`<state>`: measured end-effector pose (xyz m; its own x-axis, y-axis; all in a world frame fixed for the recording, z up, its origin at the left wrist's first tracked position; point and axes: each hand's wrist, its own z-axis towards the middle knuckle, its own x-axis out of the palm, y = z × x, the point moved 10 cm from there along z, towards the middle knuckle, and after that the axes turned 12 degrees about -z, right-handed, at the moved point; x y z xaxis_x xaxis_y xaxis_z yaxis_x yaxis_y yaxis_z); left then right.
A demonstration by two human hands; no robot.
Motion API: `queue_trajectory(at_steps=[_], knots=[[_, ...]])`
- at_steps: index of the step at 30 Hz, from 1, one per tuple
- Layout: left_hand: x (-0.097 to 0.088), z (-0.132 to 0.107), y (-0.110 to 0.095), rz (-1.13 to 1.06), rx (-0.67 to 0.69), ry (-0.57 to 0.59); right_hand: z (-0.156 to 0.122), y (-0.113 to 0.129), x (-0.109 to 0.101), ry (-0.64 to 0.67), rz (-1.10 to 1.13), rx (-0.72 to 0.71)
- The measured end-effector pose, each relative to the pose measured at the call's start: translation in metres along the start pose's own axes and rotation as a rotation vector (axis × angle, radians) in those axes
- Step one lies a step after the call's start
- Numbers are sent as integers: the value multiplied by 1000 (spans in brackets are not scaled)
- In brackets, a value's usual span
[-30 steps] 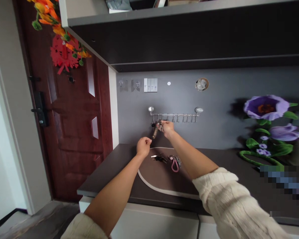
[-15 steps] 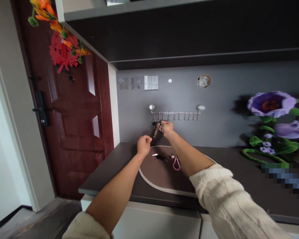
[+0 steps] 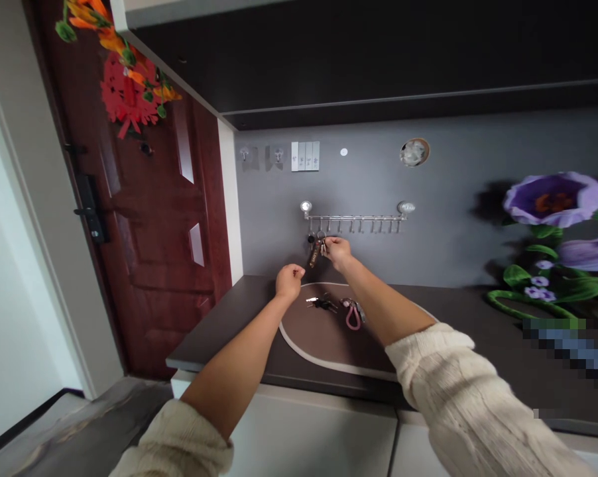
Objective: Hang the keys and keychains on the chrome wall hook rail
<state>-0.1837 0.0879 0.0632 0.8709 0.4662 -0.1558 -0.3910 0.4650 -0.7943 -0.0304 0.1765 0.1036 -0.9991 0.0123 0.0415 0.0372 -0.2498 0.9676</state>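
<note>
A chrome hook rail (image 3: 356,218) is fixed to the grey wall by two round mounts. My right hand (image 3: 339,253) is just below its left part, thumb and fingers pinched on a bunch of keys (image 3: 323,248). The ring of that bunch sits at or just under a hook; whether it is hooked cannot be made out. A brown lettered tag (image 3: 315,254) hangs beside the keys, and a dark round-headed key (image 3: 311,240) hangs at the leftmost hook. Lower left, my left hand (image 3: 289,281) is closed, fingertips together near the tag's lower end; what they hold is unclear.
On the brown mat (image 3: 319,348) lie black-headed keys (image 3: 322,304) and keys with a pink loop (image 3: 353,317). Purple flowers (image 3: 552,202) stand at the right. A dark shelf (image 3: 378,59) overhangs. Two clear hooks (image 3: 278,155) and a switch-like panel (image 3: 305,157) are on the wall.
My right hand has eased back slightly, so the key ring shows more plainly, closer to the hook. My left hand stays near the tag. The whole view has shifted a little.
</note>
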Motion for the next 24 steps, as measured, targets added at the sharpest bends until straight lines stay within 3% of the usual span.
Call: queue_trajectory(at_steps=[13,24], knots=[[17,-9,6,-49,-55,174,-48,-16,-20,151,-149,18],[45,-25,-6,21,49,388,-73,-19,-28,272,-807,-385]])
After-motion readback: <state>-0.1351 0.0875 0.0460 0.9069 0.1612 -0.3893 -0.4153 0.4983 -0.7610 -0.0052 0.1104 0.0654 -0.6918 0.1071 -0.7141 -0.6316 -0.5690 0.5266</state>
